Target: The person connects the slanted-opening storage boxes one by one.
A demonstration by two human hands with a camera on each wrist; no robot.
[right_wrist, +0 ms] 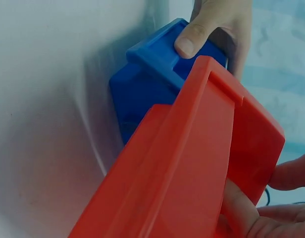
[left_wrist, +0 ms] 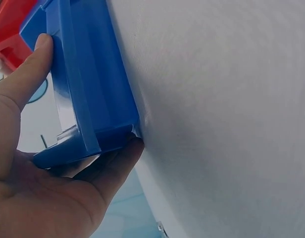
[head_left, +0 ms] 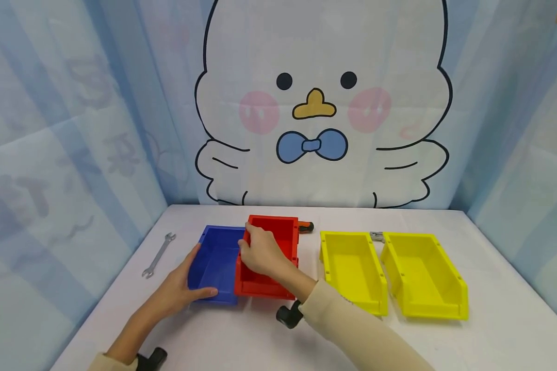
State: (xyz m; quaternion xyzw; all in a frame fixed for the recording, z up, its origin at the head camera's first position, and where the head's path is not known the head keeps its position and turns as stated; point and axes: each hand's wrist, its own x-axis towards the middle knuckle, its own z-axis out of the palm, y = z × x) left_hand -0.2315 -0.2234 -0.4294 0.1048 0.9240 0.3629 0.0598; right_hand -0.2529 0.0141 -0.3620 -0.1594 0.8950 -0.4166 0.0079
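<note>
With left hand [head_left: 178, 286] half-spread, gripping the blue stacking bin [head_left: 215, 268], and right hand [head_left: 263, 252] pinching the red stacking bin [head_left: 266, 289], keep both steady to avoid snagging

left hand [head_left: 178, 288]: gripping, thumb [head_left: 206, 293] spread from fingers [head_left: 192, 255] | right hand [head_left: 263, 251]: pinching, partly hidden, exact pose uncertain

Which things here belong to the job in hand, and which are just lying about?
Seemingly in the job:
blue bin, in the left hand's grip
red bin, in the right hand's grip

Seemingly lying about, untouched:
left yellow bin
right yellow bin
wrench
orange-and-black handle, partly hidden
small metal piece
</note>
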